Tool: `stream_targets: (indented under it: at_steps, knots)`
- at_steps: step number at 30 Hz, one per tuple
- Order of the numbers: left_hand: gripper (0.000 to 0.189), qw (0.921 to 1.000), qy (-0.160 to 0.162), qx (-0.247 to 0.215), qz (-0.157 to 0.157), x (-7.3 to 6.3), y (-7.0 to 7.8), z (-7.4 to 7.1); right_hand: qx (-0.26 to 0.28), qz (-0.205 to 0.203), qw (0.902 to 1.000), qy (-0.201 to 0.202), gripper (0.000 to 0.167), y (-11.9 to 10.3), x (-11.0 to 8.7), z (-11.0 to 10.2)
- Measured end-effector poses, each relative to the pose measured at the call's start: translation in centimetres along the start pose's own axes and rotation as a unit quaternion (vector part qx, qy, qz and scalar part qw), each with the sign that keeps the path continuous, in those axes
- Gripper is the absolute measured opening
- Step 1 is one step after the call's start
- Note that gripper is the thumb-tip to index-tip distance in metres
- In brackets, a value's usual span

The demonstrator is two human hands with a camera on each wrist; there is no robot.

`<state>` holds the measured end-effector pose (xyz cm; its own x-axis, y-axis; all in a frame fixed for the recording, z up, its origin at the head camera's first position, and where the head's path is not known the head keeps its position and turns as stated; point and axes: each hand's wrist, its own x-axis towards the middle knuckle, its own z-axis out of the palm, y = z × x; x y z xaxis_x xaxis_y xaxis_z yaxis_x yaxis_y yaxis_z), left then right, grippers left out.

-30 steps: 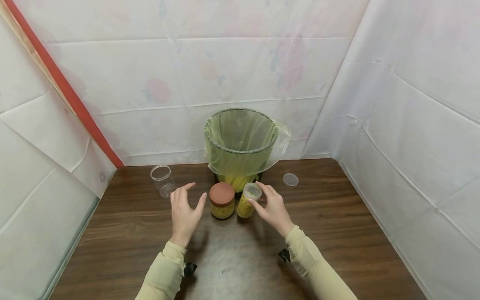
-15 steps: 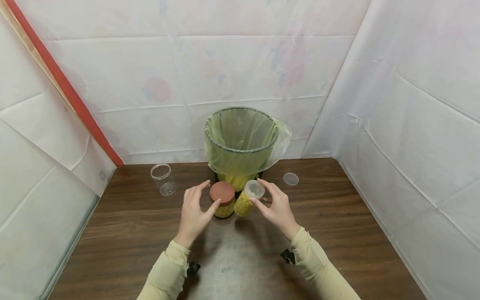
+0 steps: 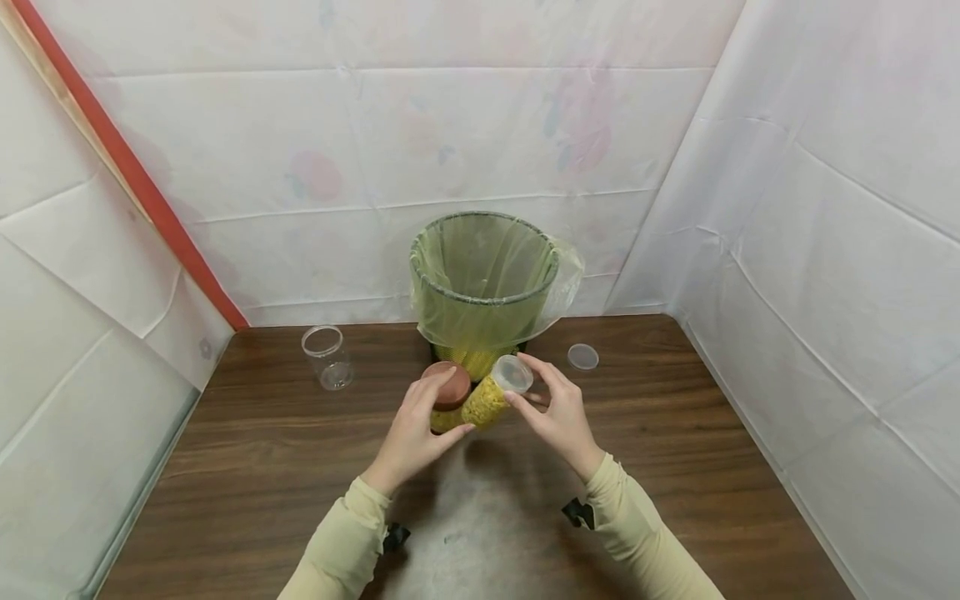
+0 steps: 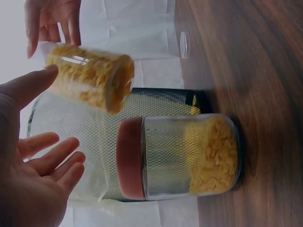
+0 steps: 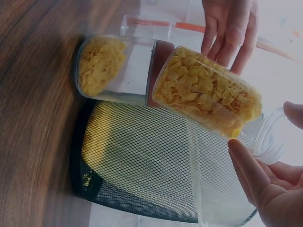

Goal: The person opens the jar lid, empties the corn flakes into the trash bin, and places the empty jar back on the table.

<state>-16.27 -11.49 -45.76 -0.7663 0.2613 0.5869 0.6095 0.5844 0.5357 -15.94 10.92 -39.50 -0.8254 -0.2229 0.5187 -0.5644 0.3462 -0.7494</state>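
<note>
A: What is the right hand (image 3: pixel 558 408) doing?

B: Its grip pinches the tall jar (image 3: pixel 486 403) near the top end, thumb on one side and fingers on the other.

A: Where exactly is that jar?

B: Raised off the bench (image 3: pixel 262 467) and tilted, its top leaning toward the right hand and its base toward the left. Yellow flakes (image 5: pixel 206 92) fill much of it.

A: And the left hand (image 3: pixel 416 429)?

B: Its grip is spread, the thumb apart from the loosely bent fingers. The thumb tip is close to the tall jar; I can't tell whether they touch.

A: What is around them?

B: A brown-lidded jar (image 4: pixel 175 156) stands upright just beside the tall one, also partly filled with flakes. Behind both is a mesh bin (image 5: pixel 142 161) with a pale yellow-green liner (image 3: pixel 480 321) over its rim. A clear container (image 3: pixel 324 367) stands to the left, and a clear disc (image 3: pixel 582 357) lies to the right of the bin.
</note>
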Motion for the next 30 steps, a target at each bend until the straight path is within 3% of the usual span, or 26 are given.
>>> stream_targets:
  at_steps: [8,16,24,30]
  knots:
    - [0.085,0.9996,-0.025,-0.012,-0.001,0.1,0.5,0.8,0.017,0.001,0.9998,-0.005,0.051,-0.2,0.0,0.0]
    - [0.084,0.9997,-0.017,-0.017,0.009,0.1,0.7,1.4,0.035,0.006,0.9993,-0.01,0.05,-0.9,0.1,0.2]
    - [0.076,0.9997,-0.021,-0.009,-0.001,-0.2,0.8,1.5,0.053,0.018,0.9983,-0.016,0.05,-1.2,0.1,0.3]
    - [0.072,0.9996,-0.025,-0.011,-0.006,-0.3,0.8,1.5,0.054,0.019,0.9982,-0.019,0.05,-0.2,0.0,0.5]
